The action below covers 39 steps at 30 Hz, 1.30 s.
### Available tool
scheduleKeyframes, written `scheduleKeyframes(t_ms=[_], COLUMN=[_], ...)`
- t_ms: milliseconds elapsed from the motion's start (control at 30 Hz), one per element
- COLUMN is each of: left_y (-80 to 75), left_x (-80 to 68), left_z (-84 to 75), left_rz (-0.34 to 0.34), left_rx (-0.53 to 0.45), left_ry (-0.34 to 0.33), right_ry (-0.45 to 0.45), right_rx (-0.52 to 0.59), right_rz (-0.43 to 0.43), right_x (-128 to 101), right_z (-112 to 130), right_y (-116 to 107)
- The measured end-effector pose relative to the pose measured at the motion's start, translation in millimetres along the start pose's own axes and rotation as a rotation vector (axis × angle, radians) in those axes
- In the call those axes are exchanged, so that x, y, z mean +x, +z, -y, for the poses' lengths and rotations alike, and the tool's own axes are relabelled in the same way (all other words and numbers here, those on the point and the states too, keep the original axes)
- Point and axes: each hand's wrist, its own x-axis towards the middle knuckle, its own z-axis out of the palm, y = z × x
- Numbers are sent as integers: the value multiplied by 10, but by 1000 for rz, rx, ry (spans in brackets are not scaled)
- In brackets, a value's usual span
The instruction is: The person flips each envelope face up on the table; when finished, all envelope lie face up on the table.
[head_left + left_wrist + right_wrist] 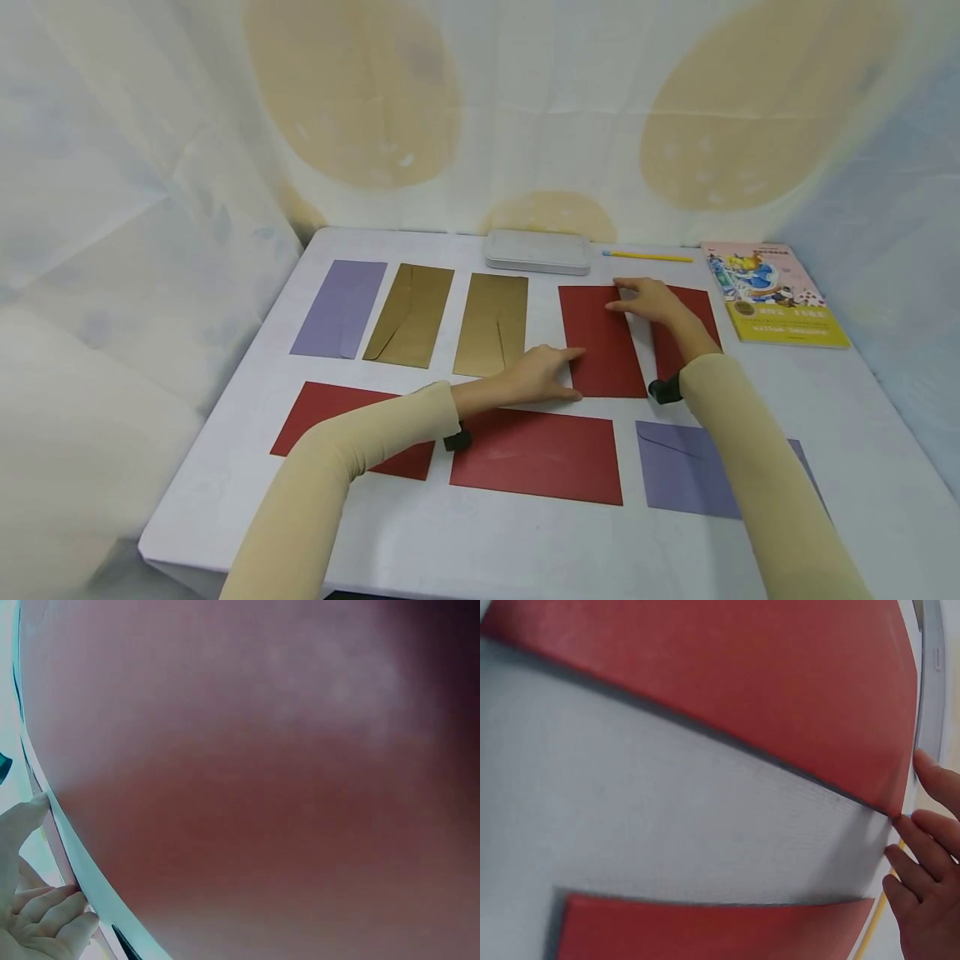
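Observation:
A red envelope (pixel 606 358) lies upright on the white table, slightly tilted, between my two hands. My left hand (pixel 536 375) is at its left edge, the index finger stretched over the paper and the thumb near the lower left corner. At the upper right corner, my right hand (pixel 654 302) touches the envelope with thumb and fingertips; its fingers (pixel 922 840) look extended in the right wrist view. Partly under the right forearm lies another red envelope (pixel 693 312). Red paper fills most of the left wrist view, blurred, with the left hand (pixel 41 900) at the lower left.
Two gold envelopes (pixel 491 321) and a purple envelope (pixel 337 308) line the left. Nearer lie red envelopes (pixel 540 458) and purple paper (pixel 678 467), partly covered by sleeves. Behind are a grey tin case (pixel 537 250), a yellow pencil (pixel 652 257) and a book (pixel 776 292).

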Motion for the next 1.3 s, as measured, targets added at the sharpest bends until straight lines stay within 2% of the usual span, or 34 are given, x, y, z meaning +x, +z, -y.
scheduleKeyframes(t_ms=[200,467,733,1000,1300], left_y=[-18,8,17,21,5], left_x=[-7,-1,-5,-20,-81], left_z=[-8,12,5,30,10], left_rz=[6,-13,-36,-21,-11], left_rx=[-20,-18,-28,-25,-121], left_ry=[8,-10,-10,6,41], right_ry=[9,-33,-55,-68,-101], right_rx=[88,229,279,358,403], right_rz=[-44,-97,-134,-161,-210], right_x=[-37,-84,-186,-305,-388], right_z=[-44,-38,10,124,216], right_y=[-54,-184,-264,-289,-276])
